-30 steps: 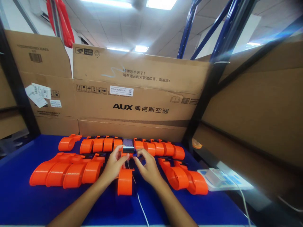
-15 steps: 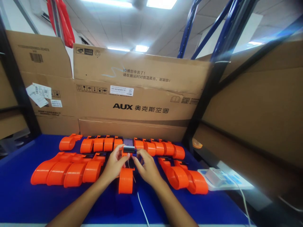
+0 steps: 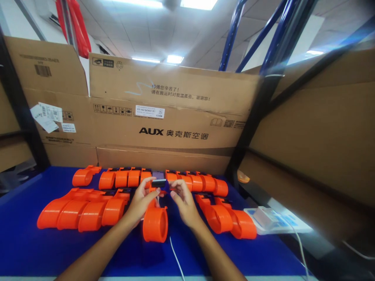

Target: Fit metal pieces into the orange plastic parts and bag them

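Note:
An orange part (image 3: 155,224) with a round drum and a dark block (image 3: 159,183) at its top is held over the middle of the blue table. My left hand (image 3: 143,200) grips it from the left, thumb and fingers at the dark block. On the right, my right hand (image 3: 183,199) has its fingers closed at a small dark blue piece (image 3: 167,186) on the part's right side. A white cable (image 3: 175,255) runs below the part. Behind the hands stands a small grey-screened device (image 3: 158,175).
Similar orange parts stand in a back row (image 3: 134,178) and in front groups at left (image 3: 90,214) and right (image 3: 243,224). A white power strip (image 3: 293,223) lies at the right edge. Cardboard (image 3: 117,128) walls the back, beside a dark post (image 3: 249,125).
The orange part has turned, so its drum shows more of its round side. The dark blue piece stands out more, and my right hand has shifted slightly right.

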`<state>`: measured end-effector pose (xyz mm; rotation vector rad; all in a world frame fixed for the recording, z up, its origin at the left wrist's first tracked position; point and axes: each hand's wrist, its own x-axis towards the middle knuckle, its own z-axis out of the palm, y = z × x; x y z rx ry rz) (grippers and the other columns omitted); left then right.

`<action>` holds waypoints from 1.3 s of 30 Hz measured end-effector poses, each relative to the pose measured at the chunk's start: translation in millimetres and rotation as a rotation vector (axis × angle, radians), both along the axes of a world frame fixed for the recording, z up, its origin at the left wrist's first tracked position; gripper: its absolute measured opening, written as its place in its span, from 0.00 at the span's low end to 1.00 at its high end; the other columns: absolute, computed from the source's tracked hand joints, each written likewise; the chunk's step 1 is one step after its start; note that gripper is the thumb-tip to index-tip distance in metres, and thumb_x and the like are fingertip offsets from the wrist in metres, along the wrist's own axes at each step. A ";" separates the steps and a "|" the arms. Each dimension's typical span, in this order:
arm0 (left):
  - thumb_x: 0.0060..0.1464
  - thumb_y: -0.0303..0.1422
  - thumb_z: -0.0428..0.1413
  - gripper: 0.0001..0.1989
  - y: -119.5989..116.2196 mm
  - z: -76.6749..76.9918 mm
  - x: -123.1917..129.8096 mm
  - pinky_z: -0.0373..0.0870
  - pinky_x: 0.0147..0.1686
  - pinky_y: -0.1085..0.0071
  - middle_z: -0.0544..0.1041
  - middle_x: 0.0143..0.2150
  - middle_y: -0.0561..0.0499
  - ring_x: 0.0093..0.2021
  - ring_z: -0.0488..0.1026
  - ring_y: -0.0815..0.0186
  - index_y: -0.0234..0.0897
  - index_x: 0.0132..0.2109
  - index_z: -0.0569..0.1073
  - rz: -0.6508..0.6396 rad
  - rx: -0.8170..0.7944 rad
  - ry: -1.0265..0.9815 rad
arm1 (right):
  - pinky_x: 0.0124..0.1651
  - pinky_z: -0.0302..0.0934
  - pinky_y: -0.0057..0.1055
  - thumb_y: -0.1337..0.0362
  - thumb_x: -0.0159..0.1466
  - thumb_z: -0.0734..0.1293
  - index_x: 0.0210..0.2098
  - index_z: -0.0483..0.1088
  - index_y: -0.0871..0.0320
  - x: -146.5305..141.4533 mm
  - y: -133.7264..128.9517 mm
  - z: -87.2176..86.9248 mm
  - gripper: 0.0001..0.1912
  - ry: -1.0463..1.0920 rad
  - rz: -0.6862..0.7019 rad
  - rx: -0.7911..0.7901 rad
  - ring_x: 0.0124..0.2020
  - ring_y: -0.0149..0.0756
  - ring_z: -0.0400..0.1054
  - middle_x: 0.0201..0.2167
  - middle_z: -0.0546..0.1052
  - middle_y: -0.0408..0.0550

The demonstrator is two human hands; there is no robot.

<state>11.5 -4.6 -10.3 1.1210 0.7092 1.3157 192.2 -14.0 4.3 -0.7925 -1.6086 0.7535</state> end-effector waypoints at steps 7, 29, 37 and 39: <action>0.51 0.38 0.68 0.44 -18.2 7.2 6.7 0.80 0.33 0.62 0.78 0.53 0.40 0.34 0.83 0.56 0.49 0.70 0.57 -0.274 -0.096 -0.117 | 0.51 0.68 0.42 0.42 0.68 0.62 0.53 0.68 0.49 -1.7 -0.8 6.0 0.23 0.147 0.230 -0.265 0.50 0.47 0.73 0.46 0.77 0.49; 0.53 0.53 0.63 0.31 -8.3 8.6 0.5 0.76 0.24 0.65 0.83 0.36 0.38 0.26 0.80 0.56 0.31 0.53 0.75 -0.262 -0.233 -0.138 | 0.34 0.64 0.32 0.40 0.70 0.58 0.46 0.68 0.53 -5.0 7.3 -1.2 0.23 0.101 0.024 -0.178 0.31 0.37 0.69 0.30 0.75 0.44; 0.55 0.55 0.59 0.26 -1.2 16.5 -10.0 0.76 0.27 0.67 0.80 0.27 0.46 0.25 0.78 0.61 0.34 0.43 0.75 -0.122 -0.238 -0.390 | 0.45 0.62 0.37 0.63 0.66 0.67 0.35 0.74 0.53 0.7 4.2 -4.7 0.05 -0.466 -0.009 0.094 0.38 0.41 0.70 0.34 0.78 0.47; 0.55 0.54 0.59 0.24 -2.2 19.7 -9.2 0.76 0.28 0.68 0.80 0.27 0.48 0.24 0.77 0.63 0.35 0.42 0.74 -0.073 -0.227 -0.414 | 0.46 0.61 0.38 0.67 0.63 0.69 0.34 0.74 0.53 0.3 1.4 -4.2 0.02 -0.592 0.045 0.145 0.39 0.41 0.69 0.35 0.78 0.47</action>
